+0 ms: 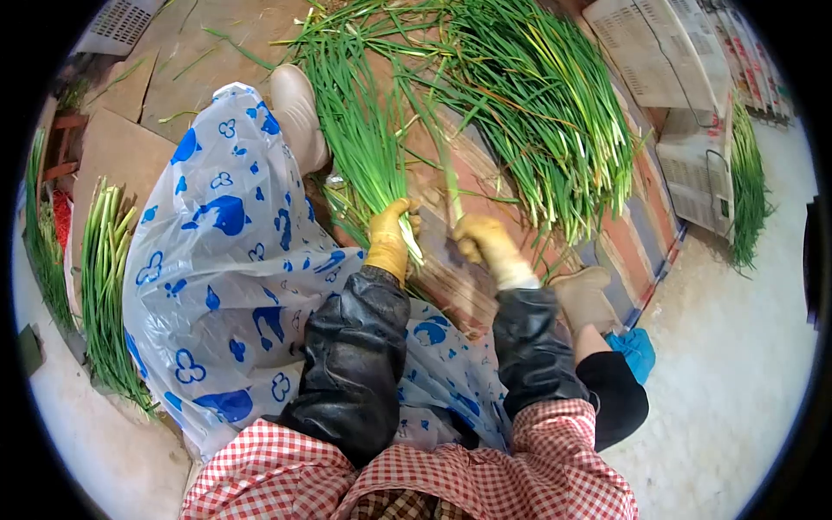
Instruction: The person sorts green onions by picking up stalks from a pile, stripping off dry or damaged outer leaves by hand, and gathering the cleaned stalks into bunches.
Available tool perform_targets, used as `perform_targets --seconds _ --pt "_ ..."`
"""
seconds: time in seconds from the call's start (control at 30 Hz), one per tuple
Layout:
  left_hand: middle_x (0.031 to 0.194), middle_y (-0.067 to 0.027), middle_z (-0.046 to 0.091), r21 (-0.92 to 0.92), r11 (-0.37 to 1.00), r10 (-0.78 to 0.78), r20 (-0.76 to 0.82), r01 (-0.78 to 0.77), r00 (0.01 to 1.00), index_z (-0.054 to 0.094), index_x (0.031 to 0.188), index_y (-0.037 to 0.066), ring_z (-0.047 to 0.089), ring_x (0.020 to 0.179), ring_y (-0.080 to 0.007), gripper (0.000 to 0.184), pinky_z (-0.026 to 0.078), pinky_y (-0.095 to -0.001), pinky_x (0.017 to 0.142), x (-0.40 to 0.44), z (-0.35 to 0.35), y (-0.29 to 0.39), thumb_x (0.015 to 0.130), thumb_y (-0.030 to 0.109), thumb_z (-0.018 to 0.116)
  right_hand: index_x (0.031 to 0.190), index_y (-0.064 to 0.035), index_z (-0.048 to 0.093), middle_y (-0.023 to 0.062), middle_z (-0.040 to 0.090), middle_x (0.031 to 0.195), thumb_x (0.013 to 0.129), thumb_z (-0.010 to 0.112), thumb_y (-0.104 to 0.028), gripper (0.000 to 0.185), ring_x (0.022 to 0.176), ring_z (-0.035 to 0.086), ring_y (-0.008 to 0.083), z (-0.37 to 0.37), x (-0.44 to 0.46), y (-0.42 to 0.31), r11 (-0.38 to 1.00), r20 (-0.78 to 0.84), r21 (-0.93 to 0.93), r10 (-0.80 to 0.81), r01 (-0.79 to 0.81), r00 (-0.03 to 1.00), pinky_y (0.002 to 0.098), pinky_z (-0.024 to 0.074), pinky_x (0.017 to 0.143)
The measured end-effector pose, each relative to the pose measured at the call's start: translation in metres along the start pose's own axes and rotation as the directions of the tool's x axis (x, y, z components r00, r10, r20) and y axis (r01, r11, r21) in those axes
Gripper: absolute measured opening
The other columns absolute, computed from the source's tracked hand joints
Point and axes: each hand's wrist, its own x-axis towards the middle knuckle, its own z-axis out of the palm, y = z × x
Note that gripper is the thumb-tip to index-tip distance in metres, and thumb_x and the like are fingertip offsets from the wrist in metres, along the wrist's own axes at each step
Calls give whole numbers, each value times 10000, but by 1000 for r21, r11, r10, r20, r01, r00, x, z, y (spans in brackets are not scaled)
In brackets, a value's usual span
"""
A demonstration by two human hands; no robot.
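My left hand (395, 234), in a yellow glove, is closed round the pale base of a bunch of green chives (360, 130), whose long leaves point away from me. To its right, my gloved right hand (490, 246) pinches the lower end of a thin chive stalk (452, 178), blurred by motion. The two hands are slightly apart, above the striped ground cover. A large pile of chives (546, 113) lies beyond my right hand, its white ends toward me.
Blue-patterned plastic sheeting (225, 286) covers my lap and left leg. More chives (108, 286) lie at the left. Pale plastic crates (693, 178) stand at the right, with further chives (747, 186) beside them. My boots (296, 113) flank the work area.
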Motion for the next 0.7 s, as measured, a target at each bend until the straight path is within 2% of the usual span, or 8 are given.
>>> perform_targets --seconds 0.03,0.07,0.17,0.47,0.5,0.53,0.6,0.7 --pt "812 -43 669 -10 1000 -6 4 6 1000 646 882 18 543 540 -114 179 449 -224 475 -1 -1 0 823 160 555 772 -98 593 7 522 583 851 529 -301 227 491 452 77 -5 -23 -26 928 108 360 -140 92 984 194 324 457" --pt "818 -41 670 -18 1000 -9 13 10 1000 644 891 19 545 550 -114 186 448 -224 483 -3 -1 0 821 168 558 753 -89 585 13 531 574 838 546 -256 192 499 467 76 -10 -33 -31 890 55 448 -122 84 991 191 332 462" --pt "828 -46 664 -52 998 -29 83 34 996 632 950 20 549 575 -130 217 460 -240 501 -5 -1 -2 816 179 570 777 -63 594 15 550 572 843 565 -221 174 515 483 95 -11 -28 -13 987 -95 136 103 -90 990 203 365 490" --pt "669 -48 574 -11 987 -150 317 161 937 631 934 24 548 579 -181 205 478 -332 526 -33 -2 -2 852 199 565 822 -32 594 40 579 681 859 514 -133 134 532 485 131 37 -45 -34 890 62 456 -19 -11 998 245 391 501" --pt "680 -57 578 -40 974 -166 537 222 827 627 925 22 553 582 -191 213 481 -348 530 -34 -2 -5 856 213 564 822 -32 594 40 579 681 859 514 -133 134 532 485 131 41 -40 -31 889 63 458 -26 -6 998 245 391 501" --pt "691 -66 581 -52 956 -162 726 287 669 623 915 19 558 586 -201 222 485 -364 534 -36 -3 -6 860 226 564 840 -24 598 41 574 664 861 505 -127 140 535 496 132 44 -34 -25 920 16 392 -8 1 1000 253 398 500" --pt "731 -89 601 -14 948 -203 745 319 635 609 910 12 577 609 -228 191 503 -397 563 -33 -7 -8 857 193 576 859 -16 603 42 569 647 864 496 -120 150 538 506 132 51 -26 -16 945 -30 326 1 9 1000 261 404 499" --pt "818 -113 626 -139 975 -105 397 173 912 595 923 -7 609 703 -259 141 535 -395 662 -29 -2 -12 817 83 618 919 -60 606 185 622 740 860 482 -253 237 692 609 349 64 -13 -5 865 -303 -466 -351 184 886 423 461 607"
